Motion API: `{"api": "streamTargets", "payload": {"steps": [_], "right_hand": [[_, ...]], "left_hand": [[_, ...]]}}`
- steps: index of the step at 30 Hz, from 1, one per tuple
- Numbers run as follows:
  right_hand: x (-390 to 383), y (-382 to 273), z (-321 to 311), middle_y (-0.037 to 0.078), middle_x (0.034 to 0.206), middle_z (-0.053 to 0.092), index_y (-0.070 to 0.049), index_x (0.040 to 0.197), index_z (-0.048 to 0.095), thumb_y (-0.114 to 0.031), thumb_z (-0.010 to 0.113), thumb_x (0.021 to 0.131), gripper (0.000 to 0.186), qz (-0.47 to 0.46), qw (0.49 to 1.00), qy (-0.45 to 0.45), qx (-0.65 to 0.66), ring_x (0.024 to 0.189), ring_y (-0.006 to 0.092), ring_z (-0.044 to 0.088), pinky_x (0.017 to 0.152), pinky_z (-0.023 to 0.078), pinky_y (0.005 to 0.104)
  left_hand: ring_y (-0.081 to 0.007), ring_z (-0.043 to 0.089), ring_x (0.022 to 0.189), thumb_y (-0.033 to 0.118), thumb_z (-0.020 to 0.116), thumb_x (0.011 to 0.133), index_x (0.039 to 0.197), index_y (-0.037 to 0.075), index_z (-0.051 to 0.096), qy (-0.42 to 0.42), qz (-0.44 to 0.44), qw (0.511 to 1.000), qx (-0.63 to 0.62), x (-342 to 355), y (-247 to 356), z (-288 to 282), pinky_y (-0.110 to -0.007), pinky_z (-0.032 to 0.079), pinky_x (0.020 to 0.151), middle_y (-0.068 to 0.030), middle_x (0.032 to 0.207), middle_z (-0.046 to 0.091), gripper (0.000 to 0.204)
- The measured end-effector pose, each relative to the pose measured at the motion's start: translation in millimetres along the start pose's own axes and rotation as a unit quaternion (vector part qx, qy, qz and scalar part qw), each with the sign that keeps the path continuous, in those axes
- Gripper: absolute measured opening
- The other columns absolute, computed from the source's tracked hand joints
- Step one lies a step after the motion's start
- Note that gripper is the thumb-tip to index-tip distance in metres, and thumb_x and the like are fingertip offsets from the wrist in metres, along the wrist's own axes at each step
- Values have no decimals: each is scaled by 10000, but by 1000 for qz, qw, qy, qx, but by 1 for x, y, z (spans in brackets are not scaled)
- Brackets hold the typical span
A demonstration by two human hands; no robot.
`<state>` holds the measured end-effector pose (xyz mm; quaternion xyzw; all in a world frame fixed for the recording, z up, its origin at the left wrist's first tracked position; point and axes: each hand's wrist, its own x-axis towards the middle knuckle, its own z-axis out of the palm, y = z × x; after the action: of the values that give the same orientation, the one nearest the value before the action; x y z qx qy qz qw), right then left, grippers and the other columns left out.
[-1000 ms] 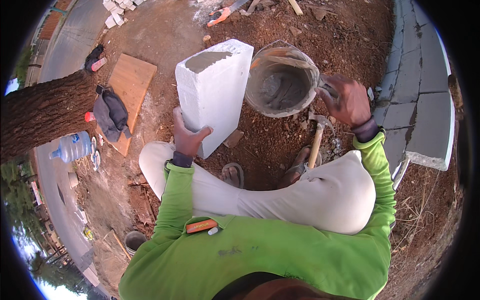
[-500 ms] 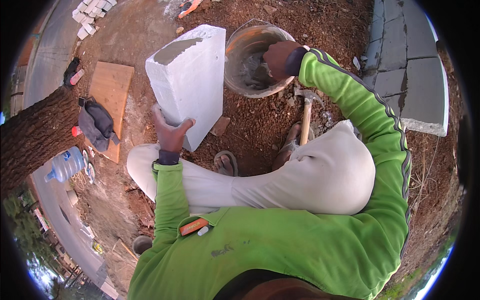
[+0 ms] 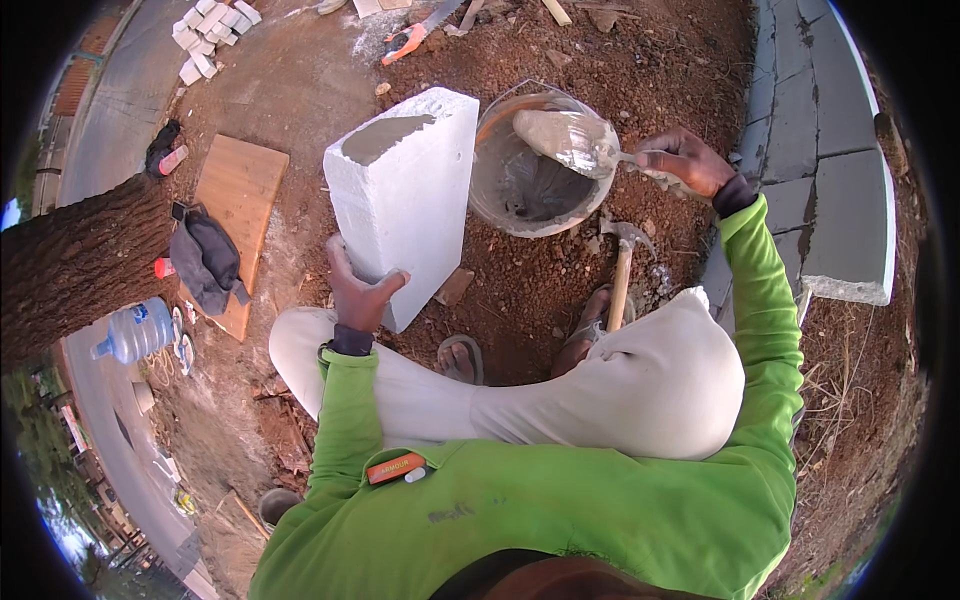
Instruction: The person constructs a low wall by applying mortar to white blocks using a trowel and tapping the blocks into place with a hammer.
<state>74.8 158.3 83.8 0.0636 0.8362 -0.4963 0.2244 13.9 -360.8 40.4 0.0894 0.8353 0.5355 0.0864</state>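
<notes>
My left hand point(image 3: 364, 288) grips the near lower end of a large white lightweight block point(image 3: 415, 205), which stands tilted on the soil. Grey mortar point(image 3: 388, 138) covers part of the block's top end. In my right hand point(image 3: 690, 161) is a trowel point(image 3: 572, 140), held by its mortar-smeared handle. Its wet, grey-coated blade lies over the rim of a bucket point(image 3: 548, 228). Grey mortar point(image 3: 525, 182) sits in the bottom of that bucket.
A hammer point(image 3: 622, 272) leans near my right foot. Right of me runs a low wall of grey blocks point(image 3: 845, 200). To the left are a wooden board point(image 3: 250, 180), a dark bag point(image 3: 205, 262), a water jug point(image 3: 138, 330) and a tree trunk point(image 3: 85, 255). An orange-handled saw point(image 3: 405, 42) lies beyond.
My right hand has come up out of the bucket and moved right, bringing the trowel into sight. The left hand keeps its hold on the block.
</notes>
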Motion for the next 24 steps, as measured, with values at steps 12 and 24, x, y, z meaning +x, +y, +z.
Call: {"api": "streamTargets", "payload": {"steps": [12,24], "right_hand": [[69,-52,153,125,1003,729,-85,1204,731,-325,813,835,448,-296,819,410,-271,924,333,714,781,587,425],[50,-66,133,150,938,699,-61,1157,737,-365,736,906,394,-227,869,399,-186,820,371,700,728,569,455]], "left_hand": [[-230,583,1067,95,840,632,1297,15,414,-5,16,1000,-25,4,-3,0,-395,501,951,-138,1165,560,794],[-236,574,1077,102,847,628,1300,17,407,-4,13,1000,7,0,-10,-3,-407,495,951,-141,1172,553,808]]}}
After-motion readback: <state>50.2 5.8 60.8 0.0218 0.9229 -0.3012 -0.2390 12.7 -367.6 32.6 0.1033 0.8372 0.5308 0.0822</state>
